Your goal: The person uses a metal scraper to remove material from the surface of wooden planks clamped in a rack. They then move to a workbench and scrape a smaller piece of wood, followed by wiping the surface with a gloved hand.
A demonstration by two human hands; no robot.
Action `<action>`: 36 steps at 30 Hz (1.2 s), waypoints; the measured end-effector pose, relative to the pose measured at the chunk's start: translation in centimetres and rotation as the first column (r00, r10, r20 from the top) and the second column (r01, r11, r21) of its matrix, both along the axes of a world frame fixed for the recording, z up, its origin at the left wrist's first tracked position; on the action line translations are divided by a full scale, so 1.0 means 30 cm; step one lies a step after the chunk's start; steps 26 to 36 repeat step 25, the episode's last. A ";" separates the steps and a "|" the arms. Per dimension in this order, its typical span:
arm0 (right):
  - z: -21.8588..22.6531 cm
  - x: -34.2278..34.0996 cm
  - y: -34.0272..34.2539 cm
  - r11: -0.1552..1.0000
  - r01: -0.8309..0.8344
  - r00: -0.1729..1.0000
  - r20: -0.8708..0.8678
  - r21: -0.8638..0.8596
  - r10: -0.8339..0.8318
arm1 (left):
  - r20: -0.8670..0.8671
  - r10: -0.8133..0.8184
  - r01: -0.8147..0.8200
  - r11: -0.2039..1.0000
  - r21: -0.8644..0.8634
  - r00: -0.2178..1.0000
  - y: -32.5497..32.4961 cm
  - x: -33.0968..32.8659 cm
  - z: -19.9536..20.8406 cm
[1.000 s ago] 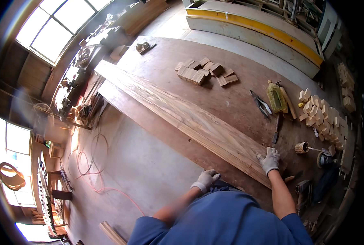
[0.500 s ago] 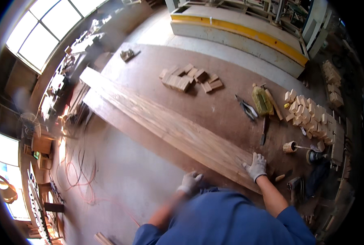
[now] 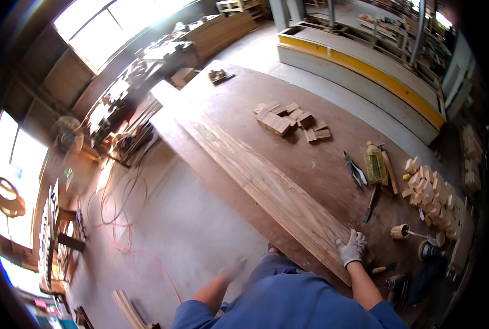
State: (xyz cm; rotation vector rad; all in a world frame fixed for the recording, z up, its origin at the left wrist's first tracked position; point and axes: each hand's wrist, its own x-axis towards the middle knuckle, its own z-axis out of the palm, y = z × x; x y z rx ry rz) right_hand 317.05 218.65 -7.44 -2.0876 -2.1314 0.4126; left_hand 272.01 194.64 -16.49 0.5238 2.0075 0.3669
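A long wooden board (image 3: 255, 175) lies slantwise across the brown table (image 3: 332, 181), its near end close to my body. My right hand (image 3: 352, 248), in a pale work glove, holds that near end at its right edge, thumb on top and the other fingers over the far side. Off the table's left edge, above the floor, my left hand (image 3: 233, 270) is smeared by motion. Its glove is pale too, and its fingers cannot be made out. Nearest to the right hand lies a wooden-handled tool (image 3: 384, 268).
Small wood blocks (image 3: 291, 122) lie mid-table. Farther right are pliers (image 3: 355, 170), a yellowish bottle (image 3: 375, 164), a hammer (image 3: 389, 170), a dark-handled tool (image 3: 371, 204), a cup with a brush (image 3: 400, 231) and stacked pale blocks (image 3: 431, 189). Hoses (image 3: 124, 219) trail over the floor at left.
My left hand has swung left and down, away from the board's side and out over the floor. My right hand stays at the board's near end. The whole view has shifted.
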 end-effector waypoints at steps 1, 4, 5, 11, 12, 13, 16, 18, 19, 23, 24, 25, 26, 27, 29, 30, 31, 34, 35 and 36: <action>-0.010 0.000 0.004 1.000 -0.024 1.000 -0.013 -0.004 0.024 | -0.071 -0.001 0.001 1.000 0.005 0.998 -0.107 0.006 -0.037; -0.050 0.020 0.011 0.996 -0.089 0.994 -0.066 -0.001 0.089 | -0.116 -0.078 0.073 0.996 -0.050 0.990 -0.394 0.088 -0.086; -0.059 0.041 0.023 0.994 -0.110 0.991 -0.071 0.012 0.111 | -0.085 -0.119 0.114 0.991 -0.066 0.989 -0.457 0.150 -0.079; -0.116 0.049 0.018 0.987 -0.157 0.978 -0.135 0.017 0.158 | -0.164 -0.527 0.483 0.840 -0.248 0.834 -0.874 0.397 -0.168; -0.105 0.025 0.015 0.974 -0.218 0.968 -0.115 0.063 0.224 | -0.153 -0.537 0.498 0.836 -0.229 0.830 -0.940 0.478 -0.240; -0.097 0.043 0.027 0.970 -0.209 0.972 -0.082 0.124 0.220 | -0.149 -0.597 0.571 0.800 -0.187 0.788 -0.865 0.481 -0.258; -0.058 -0.043 -0.013 0.937 -0.331 0.940 -0.052 0.109 0.338 | -0.021 -0.353 0.337 0.908 -0.248 0.935 -0.945 0.531 -0.314; -0.044 -0.103 -0.033 0.897 -0.425 0.904 0.015 0.124 0.426 | 0.011 -0.269 0.263 0.929 -0.260 0.963 -0.972 0.560 -0.334; -0.045 -0.133 -0.036 0.890 -0.443 0.896 0.020 0.108 0.444 | 0.022 -0.251 0.248 0.934 -0.258 0.968 -0.979 0.551 -0.334; -0.027 -0.302 -0.026 0.872 -0.490 0.872 0.020 0.022 0.489 | 0.117 -0.209 0.232 0.941 -0.248 0.971 -1.032 0.467 -0.237; -0.005 -0.348 -0.019 0.868 -0.497 0.867 0.014 -0.014 0.497 | 0.150 -0.203 0.233 0.948 -0.218 0.967 -1.060 0.451 -0.204; 0.002 -0.404 -0.018 0.856 -0.517 0.856 0.013 -0.006 0.517 | 0.183 -0.198 0.232 0.954 -0.189 0.963 -1.091 0.435 -0.178; 0.002 -0.404 -0.018 0.856 -0.517 0.856 0.013 -0.006 0.517 | 0.183 -0.198 0.232 0.954 -0.189 0.963 -1.091 0.435 -0.178; 0.002 -0.404 -0.018 0.856 -0.517 0.856 0.013 -0.006 0.517 | 0.183 -0.198 0.232 0.954 -0.189 0.963 -1.091 0.435 -0.178; 0.002 -0.404 -0.018 0.856 -0.517 0.856 0.013 -0.006 0.517 | 0.183 -0.198 0.232 0.954 -0.189 0.963 -1.091 0.435 -0.178; 0.002 -0.404 -0.018 0.856 -0.517 0.856 0.013 -0.006 0.517 | 0.183 -0.198 0.232 0.954 -0.189 0.963 -1.091 0.435 -0.178; 0.002 -0.404 -0.018 0.856 -0.517 0.856 0.013 -0.006 0.517 | 0.183 -0.198 0.232 0.954 -0.189 0.963 -1.091 0.435 -0.178; 0.002 -0.404 -0.018 0.856 -0.517 0.856 0.013 -0.006 0.517 | 0.183 -0.198 0.232 0.954 -0.189 0.963 -1.091 0.435 -0.178; 0.002 -0.404 -0.018 0.856 -0.517 0.856 0.013 -0.006 0.517 | 0.183 -0.198 0.232 0.954 -0.189 0.963 -1.091 0.435 -0.178; 0.002 -0.404 -0.018 0.856 -0.517 0.856 0.013 -0.006 0.517 | 0.183 -0.198 0.232 0.954 -0.189 0.963 -1.091 0.435 -0.178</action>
